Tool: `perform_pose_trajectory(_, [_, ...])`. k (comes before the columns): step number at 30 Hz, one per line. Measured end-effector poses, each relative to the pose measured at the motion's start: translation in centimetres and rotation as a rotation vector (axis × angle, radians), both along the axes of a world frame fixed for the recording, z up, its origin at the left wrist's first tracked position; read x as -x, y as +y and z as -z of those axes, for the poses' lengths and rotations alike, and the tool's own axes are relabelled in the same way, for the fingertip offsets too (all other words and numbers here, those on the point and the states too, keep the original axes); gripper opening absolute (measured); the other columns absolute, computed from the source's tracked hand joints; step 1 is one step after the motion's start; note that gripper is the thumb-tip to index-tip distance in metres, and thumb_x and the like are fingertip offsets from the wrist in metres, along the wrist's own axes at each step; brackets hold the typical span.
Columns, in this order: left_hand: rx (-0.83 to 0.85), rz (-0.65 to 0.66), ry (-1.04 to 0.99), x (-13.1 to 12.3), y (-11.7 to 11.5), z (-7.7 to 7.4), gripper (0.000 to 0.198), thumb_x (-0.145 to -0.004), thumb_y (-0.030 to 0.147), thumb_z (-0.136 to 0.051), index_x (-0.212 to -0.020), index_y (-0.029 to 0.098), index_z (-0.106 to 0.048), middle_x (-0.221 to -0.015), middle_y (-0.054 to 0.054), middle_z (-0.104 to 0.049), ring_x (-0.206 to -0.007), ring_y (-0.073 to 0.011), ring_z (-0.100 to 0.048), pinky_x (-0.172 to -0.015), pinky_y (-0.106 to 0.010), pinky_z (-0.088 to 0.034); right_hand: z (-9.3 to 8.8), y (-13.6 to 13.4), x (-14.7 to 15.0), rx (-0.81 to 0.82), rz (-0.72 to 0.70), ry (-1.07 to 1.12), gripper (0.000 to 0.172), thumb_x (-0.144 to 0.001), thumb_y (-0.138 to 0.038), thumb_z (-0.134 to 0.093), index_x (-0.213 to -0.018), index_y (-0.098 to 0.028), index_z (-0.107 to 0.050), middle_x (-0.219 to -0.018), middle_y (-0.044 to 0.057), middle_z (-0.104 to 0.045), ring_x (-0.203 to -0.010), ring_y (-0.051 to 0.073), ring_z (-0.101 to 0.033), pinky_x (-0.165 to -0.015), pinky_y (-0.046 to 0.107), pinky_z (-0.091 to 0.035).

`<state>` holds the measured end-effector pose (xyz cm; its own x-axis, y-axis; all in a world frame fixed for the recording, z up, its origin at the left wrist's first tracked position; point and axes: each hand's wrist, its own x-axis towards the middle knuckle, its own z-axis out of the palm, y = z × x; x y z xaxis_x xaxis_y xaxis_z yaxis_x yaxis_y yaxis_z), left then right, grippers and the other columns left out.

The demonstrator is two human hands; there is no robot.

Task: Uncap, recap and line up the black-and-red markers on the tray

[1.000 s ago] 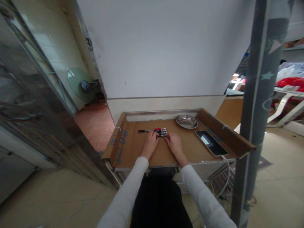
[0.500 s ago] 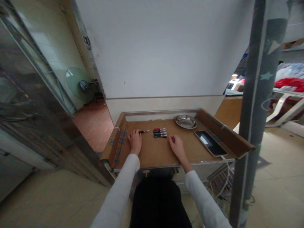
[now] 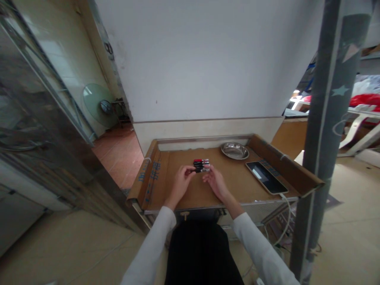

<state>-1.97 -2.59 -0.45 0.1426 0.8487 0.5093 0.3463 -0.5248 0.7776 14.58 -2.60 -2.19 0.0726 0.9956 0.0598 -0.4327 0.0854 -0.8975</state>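
Note:
Several marker pens [image 3: 201,164] with red and black caps lie side by side in a short row on the cardboard-covered table [image 3: 166,178]. My left hand [image 3: 180,183] pinches a black pen at the near end of the row, its tip pointing right. My right hand [image 3: 216,181] sits just right of the row, fingers curled, fingertips at the nearest pen's end. Both sleeves are white.
A round steel dish [image 3: 234,150] sits at the table's back right. A phone or tablet [image 3: 266,177] with a cable lies at the right edge. A grey pole [image 3: 320,138] stands close on the right. A doorway and tiled floor open to the left.
My left hand went left to the lone black pen, picked it up and carried it back to the row. My right hand drew back a little, then returned to the row.

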Motion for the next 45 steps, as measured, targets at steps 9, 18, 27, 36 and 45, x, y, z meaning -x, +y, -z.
perform_pose_trajectory(9, [-0.159,0.013,-0.098,-3.8,-1.3,-3.1,0.009,-0.08,0.025,-0.061,-0.086,0.02,-0.063,-0.09,-0.003,-0.062,-0.083,-0.0138,-0.06,-0.076,-0.027,-0.048,-0.6,0.1,-0.2,0.202,-0.318,0.301,0.009,-0.079,-0.011,-0.055,-0.077,-0.017,-0.062,-0.068,-0.001,-0.064,-0.058,0.008,-0.059,-0.056,0.016,-0.053])
perform_pose_trajectory(18, [0.002,-0.174,-0.366,-0.7,0.9,-3.2,0.019,-0.078,0.032,-0.061,-0.09,0.018,-0.061,-0.086,-0.003,-0.065,-0.08,-0.0135,-0.06,-0.077,-0.027,-0.048,0.5,-0.2,-3.2,0.233,-0.347,0.194,0.017,-0.077,-0.017,-0.057,-0.09,-0.016,-0.067,-0.099,0.004,-0.07,-0.086,0.011,-0.066,-0.084,0.019,-0.053])
perform_pose_trajectory(27, [0.311,0.066,-0.054,-1.0,1.5,1.3,0.005,-0.071,0.018,-0.063,-0.075,0.016,-0.06,-0.077,-0.002,-0.065,-0.072,-0.0141,-0.061,-0.075,-0.03,-0.048,0.8,-0.1,-5.2,-0.094,0.102,-0.399,0.03,-0.075,-0.034,-0.062,-0.099,-0.017,-0.067,-0.104,0.009,-0.068,-0.098,0.021,-0.062,-0.097,0.042,-0.045])
perform_pose_trajectory(36, [-0.068,-0.05,0.392,-2.5,2.7,2.7,0.011,-0.08,0.011,-0.052,-0.086,0.019,-0.056,-0.097,-0.005,-0.055,-0.096,-0.0207,-0.049,-0.088,-0.038,-0.042,0.7,0.2,-2.4,-0.581,-0.137,-0.934,0.039,-0.087,-0.018,-0.04,-0.121,-0.031,-0.055,-0.125,0.001,-0.057,-0.119,0.016,-0.05,-0.105,0.04,-0.035])
perform_pose_trajectory(45, [-0.151,0.044,0.52,-2.5,1.6,2.0,0.018,-0.082,0.021,-0.054,-0.1,0.022,-0.057,-0.103,-0.005,-0.051,-0.1,-0.0213,-0.047,-0.092,-0.039,-0.04,1.6,0.1,-4.8,-0.51,0.137,-1.363,0.021,-0.083,-0.025,-0.054,-0.101,-0.021,-0.062,-0.101,0.01,-0.059,-0.098,0.025,-0.052,-0.088,0.045,-0.042])
